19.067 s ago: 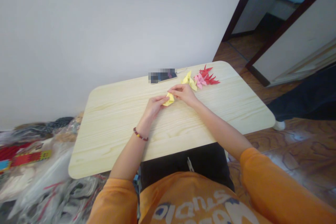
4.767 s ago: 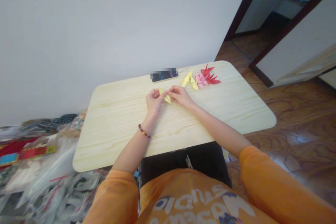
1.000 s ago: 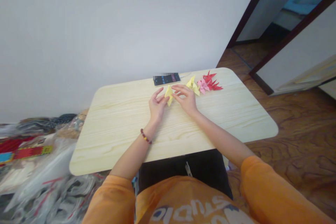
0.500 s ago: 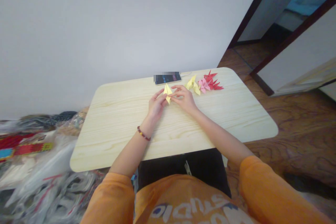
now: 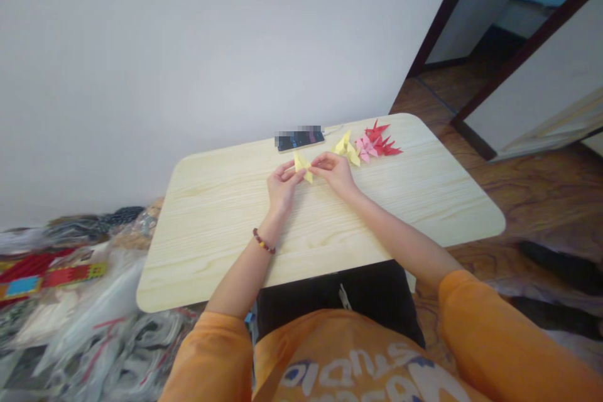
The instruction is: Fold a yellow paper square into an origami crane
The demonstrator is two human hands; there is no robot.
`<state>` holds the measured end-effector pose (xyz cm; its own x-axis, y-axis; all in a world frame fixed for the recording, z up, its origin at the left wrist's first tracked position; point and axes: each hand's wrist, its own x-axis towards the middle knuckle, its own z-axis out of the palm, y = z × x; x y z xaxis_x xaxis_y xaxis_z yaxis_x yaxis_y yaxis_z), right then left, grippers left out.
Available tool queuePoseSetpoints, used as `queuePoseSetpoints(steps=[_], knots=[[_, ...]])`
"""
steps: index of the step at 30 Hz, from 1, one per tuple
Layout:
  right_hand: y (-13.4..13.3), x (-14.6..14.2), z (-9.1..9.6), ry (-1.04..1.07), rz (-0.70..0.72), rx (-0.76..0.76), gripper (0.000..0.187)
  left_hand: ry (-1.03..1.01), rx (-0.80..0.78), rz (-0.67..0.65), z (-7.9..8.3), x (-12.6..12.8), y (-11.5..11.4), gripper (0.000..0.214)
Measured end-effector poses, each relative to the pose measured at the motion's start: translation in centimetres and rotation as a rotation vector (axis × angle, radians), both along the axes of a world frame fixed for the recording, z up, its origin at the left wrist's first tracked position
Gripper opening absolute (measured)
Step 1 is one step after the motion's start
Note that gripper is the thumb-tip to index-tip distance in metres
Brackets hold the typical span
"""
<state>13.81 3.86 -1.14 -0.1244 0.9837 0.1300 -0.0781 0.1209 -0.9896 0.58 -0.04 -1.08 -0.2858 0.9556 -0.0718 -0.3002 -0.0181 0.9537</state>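
Observation:
A folded piece of yellow origami paper (image 5: 302, 165) is pinched between both hands, just above the table. My left hand (image 5: 282, 186) closes on its left side, thumb in front. My right hand (image 5: 335, 173) pinches its right edge between thumb and fingers. Just beyond my right hand lie yellow origami pieces (image 5: 347, 149). A pink origami piece (image 5: 366, 147) sits beside them, with red origami pieces (image 5: 382, 139) to its right. The finer folds of the held paper are too small to make out.
A phone (image 5: 300, 139) lies at the far edge of the light wooden table (image 5: 207, 226), near the wall. Plastic-wrapped goods (image 5: 113, 326) are piled on the floor at left. A doorway opens at far right; dark footwear (image 5: 560, 267) shows on the floor.
The yellow paper has turned from upright and pointed to tilted and wider in view. My right hand has shifted slightly right. The camera view has moved a little.

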Motion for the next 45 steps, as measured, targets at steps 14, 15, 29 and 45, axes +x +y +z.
queuePoseSetpoints(steps=[14,15,29,45], knots=[[-0.1,-0.1,0.0,-0.062,-0.068,0.083,0.024,0.055,0.06,0.038,-0.3,0.4,-0.1,0.038],[-0.1,0.0,0.0,-0.08,-0.089,0.106,0.021,0.06,0.063,0.029,-0.4,0.5,-0.2,0.035],[-0.5,0.1,0.3,-0.172,-0.072,0.304,0.006,0.013,0.048,0.012,-0.4,1.0,-0.4,0.032],[-0.8,0.9,0.7,-0.507,0.002,0.659,0.01,-0.196,-0.127,-0.078,0.6,0.3,-0.3,0.025]])
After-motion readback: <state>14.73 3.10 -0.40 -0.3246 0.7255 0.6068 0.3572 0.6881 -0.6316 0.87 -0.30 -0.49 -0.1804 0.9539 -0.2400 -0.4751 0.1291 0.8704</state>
